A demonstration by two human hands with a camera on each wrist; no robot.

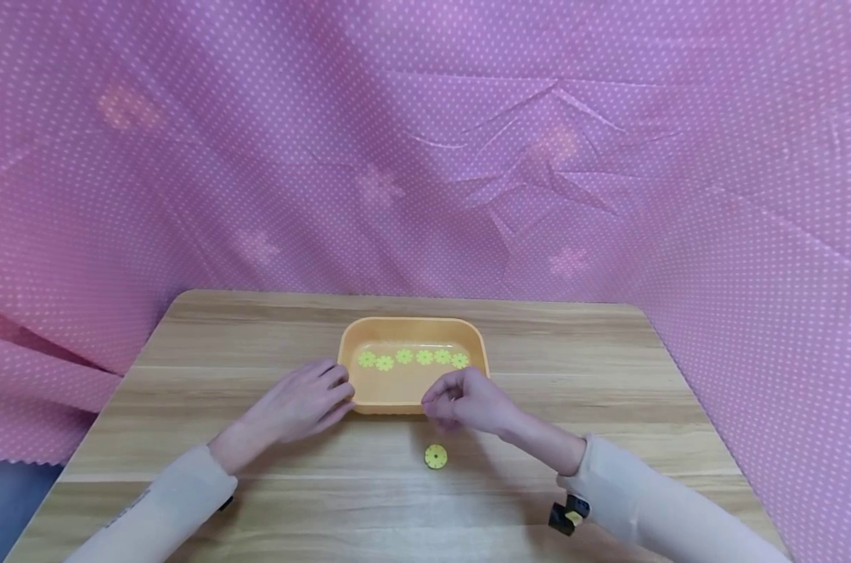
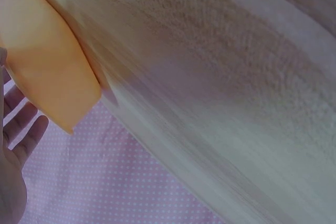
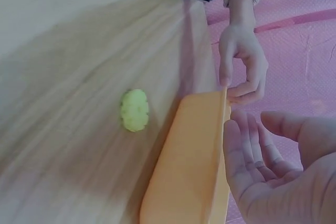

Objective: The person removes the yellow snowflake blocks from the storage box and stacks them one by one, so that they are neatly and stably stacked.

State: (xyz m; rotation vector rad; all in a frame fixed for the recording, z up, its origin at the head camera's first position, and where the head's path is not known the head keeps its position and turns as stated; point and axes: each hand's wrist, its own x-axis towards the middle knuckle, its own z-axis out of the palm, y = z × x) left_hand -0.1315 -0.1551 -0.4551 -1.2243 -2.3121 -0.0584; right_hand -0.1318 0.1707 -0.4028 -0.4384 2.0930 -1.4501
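Note:
An orange tray point(image 1: 389, 408) stands on the table, with a row of several yellow flower-shaped pieces point(image 1: 404, 356) on its floor. My left hand point(image 1: 317, 399) holds the tray's near left corner; in the right wrist view its thumb and fingers pinch the rim. Over the near right part of the rim is my right hand point(image 1: 471, 401), fingers loosely bent and nothing seen between thumb and fingertips point(image 3: 236, 129). One more yellow flower piece point(image 1: 436, 457) lies on the wood in front of the tray, just below the right hand.
The wooden table point(image 1: 573, 352) has rounded far corners. Pink dotted cloth point(image 1: 425, 156) hangs behind it and along both sides. A small black device point(image 1: 569, 514) is strapped at the right wrist.

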